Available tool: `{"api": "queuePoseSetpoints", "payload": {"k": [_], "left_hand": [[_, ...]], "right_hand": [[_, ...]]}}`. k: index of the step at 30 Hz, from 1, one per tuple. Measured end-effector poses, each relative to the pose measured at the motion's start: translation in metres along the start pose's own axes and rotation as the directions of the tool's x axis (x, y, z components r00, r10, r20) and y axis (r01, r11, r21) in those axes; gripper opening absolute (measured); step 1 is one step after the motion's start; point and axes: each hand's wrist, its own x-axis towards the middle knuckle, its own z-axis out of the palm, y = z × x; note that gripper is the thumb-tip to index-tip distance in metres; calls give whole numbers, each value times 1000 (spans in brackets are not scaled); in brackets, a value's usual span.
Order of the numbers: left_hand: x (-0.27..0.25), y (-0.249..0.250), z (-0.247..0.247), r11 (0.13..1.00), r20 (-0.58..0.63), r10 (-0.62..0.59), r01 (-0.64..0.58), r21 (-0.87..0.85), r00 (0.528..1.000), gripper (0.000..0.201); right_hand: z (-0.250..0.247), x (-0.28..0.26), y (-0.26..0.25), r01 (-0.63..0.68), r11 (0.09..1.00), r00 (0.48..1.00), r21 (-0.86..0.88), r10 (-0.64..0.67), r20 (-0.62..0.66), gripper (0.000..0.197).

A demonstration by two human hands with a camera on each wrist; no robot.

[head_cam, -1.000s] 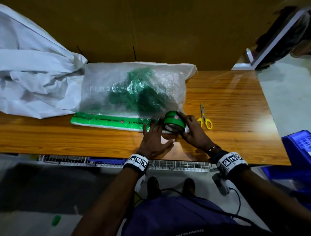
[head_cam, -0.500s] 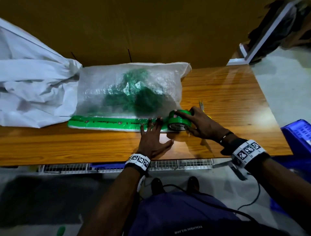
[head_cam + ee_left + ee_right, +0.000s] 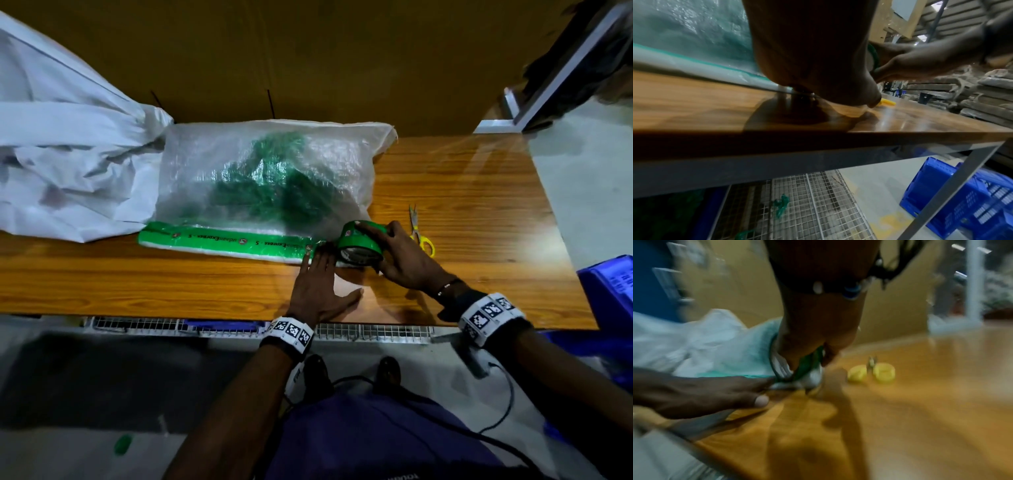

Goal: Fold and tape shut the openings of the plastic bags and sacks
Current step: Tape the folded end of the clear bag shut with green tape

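Note:
A clear woven plastic sack (image 3: pixel 260 171) with green stuff inside lies on the wooden table (image 3: pixel 137 281). A strip of green printed tape (image 3: pixel 222 241) runs along its folded near edge. My left hand (image 3: pixel 317 274) lies flat with straight fingers, pressing the tape's right end down. My right hand (image 3: pixel 394 253) grips the green tape roll (image 3: pixel 359 243) at the sack's right corner; the roll stands tilted on the table. In the right wrist view the roll (image 3: pixel 807 363) is blurred under my fingers.
Yellow-handled scissors (image 3: pixel 419 233) lie just right of the roll. A crumpled white sack (image 3: pixel 61 154) fills the table's left. A brown board stands behind. A blue crate (image 3: pixel 609 284) sits at the right, and a wire shelf (image 3: pixel 807 203) below the table.
My right hand has drawn the roll rightwards along the sack's edge, lengthening the tape strip. My left hand followed, sliding right while pressing the tape.

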Motion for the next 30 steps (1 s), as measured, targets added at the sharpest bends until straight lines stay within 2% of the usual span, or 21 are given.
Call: {"api": "queuePoseSetpoints", "payload": {"k": [3, 7, 10, 14, 20, 24, 30], "left_hand": [[0, 2, -1, 1000, 27, -25, 25, 7, 999, 111], [2, 5, -2, 997, 28, -64, 63, 33, 998, 109], [2, 4, -1, 996, 37, -75, 73, 47, 997, 105], [7, 19, -5, 991, -13, -111, 112, 68, 994, 99], [6, 44, 2, 990, -11, -140, 140, -15, 990, 103], [8, 43, 7, 983, 23, -181, 181, -5, 983, 104], [6, 43, 6, 989, 45, -145, 144, 35, 988, 105]], "right_hand": [[-26, 0, 6, 10, 989, 996, -145, 3, 85, 89], [-40, -1, 7, 35, 980, 993, -194, -11, 122, 88], [-33, -1, 13, 44, 991, 996, -130, -33, 85, 86], [-22, -5, 25, 46, 994, 999, 99, -47, 7, 77], [-1, -14, 23, 16, 985, 999, 174, -10, -38, 78], [3, -11, 26, -5, 984, 1000, 179, 7, -11, 80], [-37, -3, 49, 153, 988, 979, 26, -155, 136, 74]]}}
